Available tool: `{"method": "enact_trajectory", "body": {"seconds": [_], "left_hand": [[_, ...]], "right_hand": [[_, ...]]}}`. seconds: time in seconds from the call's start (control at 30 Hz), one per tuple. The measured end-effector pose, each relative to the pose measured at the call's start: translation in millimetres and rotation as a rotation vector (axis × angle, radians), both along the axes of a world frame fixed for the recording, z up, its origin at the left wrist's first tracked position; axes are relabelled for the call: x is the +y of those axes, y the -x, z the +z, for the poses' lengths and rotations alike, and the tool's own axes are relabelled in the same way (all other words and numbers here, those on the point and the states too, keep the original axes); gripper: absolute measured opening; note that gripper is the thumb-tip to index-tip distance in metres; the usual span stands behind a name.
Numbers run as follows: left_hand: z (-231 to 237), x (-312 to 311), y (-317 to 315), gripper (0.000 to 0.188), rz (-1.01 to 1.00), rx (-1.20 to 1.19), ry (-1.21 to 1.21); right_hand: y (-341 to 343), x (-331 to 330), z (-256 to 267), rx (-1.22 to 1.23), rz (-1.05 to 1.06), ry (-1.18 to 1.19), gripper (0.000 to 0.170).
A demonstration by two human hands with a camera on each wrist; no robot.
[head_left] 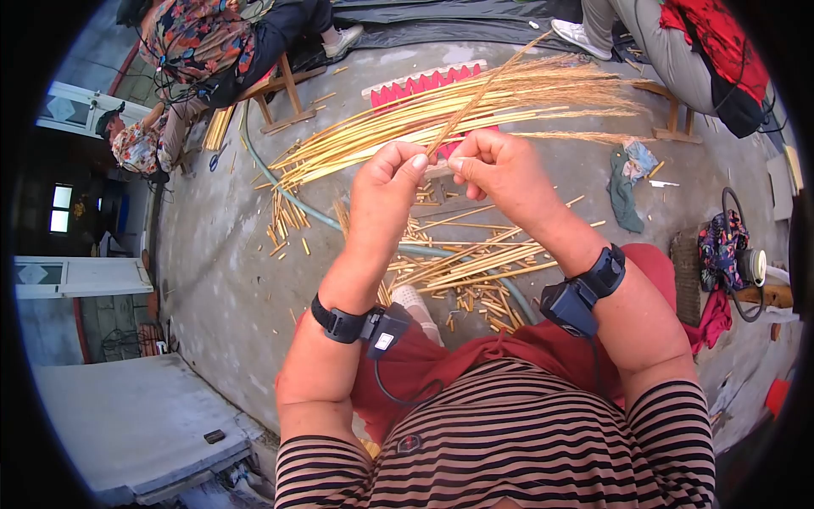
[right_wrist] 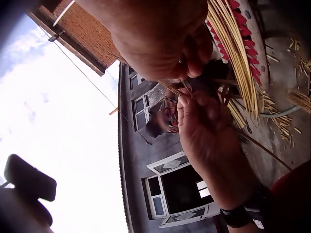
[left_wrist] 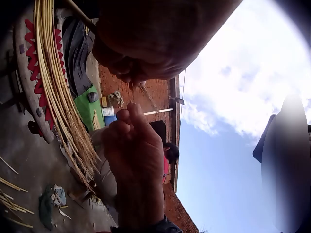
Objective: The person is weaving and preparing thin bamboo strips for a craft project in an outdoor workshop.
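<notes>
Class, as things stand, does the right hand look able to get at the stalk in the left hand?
Probably yes: the right hand is raised close beside the left hand, which pinches the stalk, and nothing visible blocks the way.

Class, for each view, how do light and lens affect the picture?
Head view: fisheye distortion, black corners, soft light on the mottled grey concrete floor; left wrist view: bright, cloudy blue sky leaves the person's bare left hand dark; right wrist view: sky largely washed out white, person's bare right hand partly shadowed.
</notes>
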State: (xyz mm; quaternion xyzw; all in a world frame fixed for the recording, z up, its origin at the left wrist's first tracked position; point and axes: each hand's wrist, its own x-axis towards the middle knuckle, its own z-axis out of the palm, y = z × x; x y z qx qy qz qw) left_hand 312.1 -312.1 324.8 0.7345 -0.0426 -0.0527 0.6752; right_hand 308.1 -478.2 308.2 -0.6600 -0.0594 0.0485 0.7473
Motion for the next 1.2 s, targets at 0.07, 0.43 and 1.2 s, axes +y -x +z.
{"method": "enact_trajectory", "body": {"seconds": [0.07, 0.43, 1.2], "left_hand": [[0.7, 3.0, -1.4, 0.007, 0.035, -0.038, -0.028], [2.8, 12.2, -1.4, 0.008, 0.021, 0.1, -0.009], [-11.9, -0.5, -0.9, 0.01, -0.092, -0.011, -0.136]], "right_hand": [[-10.8, -14.3, 1.3, -0.022, -0.075, -0.012, 0.013], [-6.4, -8.8, 0.9, 0.07, 0.064, 0.004, 0.016], [-7.4, -1.1, -19.2, -0.191, -0.058, 0.397, 0.01]]}}
